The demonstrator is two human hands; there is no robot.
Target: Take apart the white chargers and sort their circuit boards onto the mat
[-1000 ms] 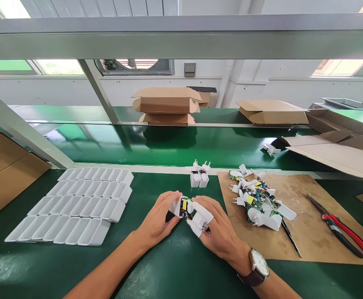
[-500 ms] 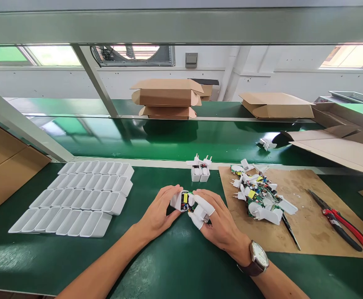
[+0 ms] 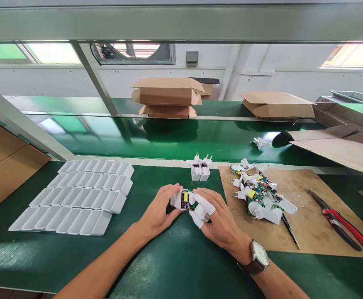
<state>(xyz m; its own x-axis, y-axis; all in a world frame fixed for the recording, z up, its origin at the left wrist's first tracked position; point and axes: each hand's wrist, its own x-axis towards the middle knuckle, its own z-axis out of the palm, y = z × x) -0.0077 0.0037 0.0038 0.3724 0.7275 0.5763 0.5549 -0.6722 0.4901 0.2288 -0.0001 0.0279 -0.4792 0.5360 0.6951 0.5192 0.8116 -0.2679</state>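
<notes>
My left hand (image 3: 158,211) grips a white charger casing (image 3: 177,199) low over the green bench. My right hand (image 3: 215,221), with white finger cots on two fingers and a watch on its wrist, holds the circuit board (image 3: 187,200) with its yellow part, which sits partly inside that casing. Both hands meet in the middle of the view. Two finished white chargers (image 3: 199,170) stand with prongs up just behind the hands.
Rows of empty white casings (image 3: 78,196) lie to the left. On the right a brown board (image 3: 308,224) carries a heap of circuit boards and plug parts (image 3: 257,194) and red-handled cutters (image 3: 339,220). Cardboard boxes (image 3: 167,97) sit beyond the green conveyor belt (image 3: 169,139).
The hands and the charger stay together with small finger shifts. A loose white part on the conveyor belt has drifted left. The view has tilted slightly.
</notes>
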